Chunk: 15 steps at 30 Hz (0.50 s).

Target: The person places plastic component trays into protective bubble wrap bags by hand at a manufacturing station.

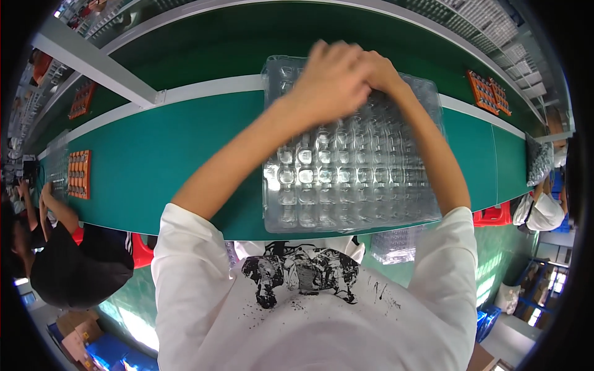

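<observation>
A clear plastic tray with rows of moulded pockets lies in front of me on the green tabletop. Its thick, layered edge looks like several trays stacked together. My left hand is over the tray's far part, fingers bent and smeared by motion. Right against it is my right hand, its fingers mostly hidden behind the left. Whether anything is between the two hands does not show. Both forearms reach across the tray, covering some of its pockets.
The green bench has a pale rail along its far edge and a white post at left. Orange trays stand near a co-worker in black at left. More orange trays sit beyond the rail at right. Red stools are below.
</observation>
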Available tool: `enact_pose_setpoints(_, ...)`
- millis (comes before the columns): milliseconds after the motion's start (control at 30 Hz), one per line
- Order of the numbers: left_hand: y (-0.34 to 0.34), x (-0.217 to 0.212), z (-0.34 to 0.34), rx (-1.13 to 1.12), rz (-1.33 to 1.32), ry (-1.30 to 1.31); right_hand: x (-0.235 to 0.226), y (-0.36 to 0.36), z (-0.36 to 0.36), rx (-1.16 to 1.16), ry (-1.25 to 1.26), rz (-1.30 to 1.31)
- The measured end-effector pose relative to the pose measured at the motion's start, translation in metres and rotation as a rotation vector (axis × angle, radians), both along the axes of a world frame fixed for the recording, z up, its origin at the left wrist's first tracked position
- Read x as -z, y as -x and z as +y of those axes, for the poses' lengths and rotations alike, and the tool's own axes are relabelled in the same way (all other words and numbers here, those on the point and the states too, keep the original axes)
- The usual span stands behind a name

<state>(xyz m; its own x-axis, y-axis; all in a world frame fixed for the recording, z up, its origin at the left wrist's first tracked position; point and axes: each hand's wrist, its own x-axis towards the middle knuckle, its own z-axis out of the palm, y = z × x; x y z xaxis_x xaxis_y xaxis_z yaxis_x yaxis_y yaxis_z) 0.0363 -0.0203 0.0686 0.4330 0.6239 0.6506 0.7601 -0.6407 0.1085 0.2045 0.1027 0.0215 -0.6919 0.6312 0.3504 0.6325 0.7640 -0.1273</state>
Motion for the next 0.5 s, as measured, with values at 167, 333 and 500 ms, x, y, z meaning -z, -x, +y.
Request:
enact_pose_setpoints(167,0.066,0.046,0.028,-0.447,0.105,0.479,-0.028,0.025,-0.004,0.249,0.301,-0.19)
enact_pose_setpoints(333,0.063,0.009,0.044,-0.346,-0.018,0.239,-0.017,0.034,-0.005,0.099,0.132,0.07)
enact_pose_setpoints(500,0.055,0.04,0.046,-0.354,-0.134,0.014,-0.016,0.047,-0.016,0.194,0.174,0.016)
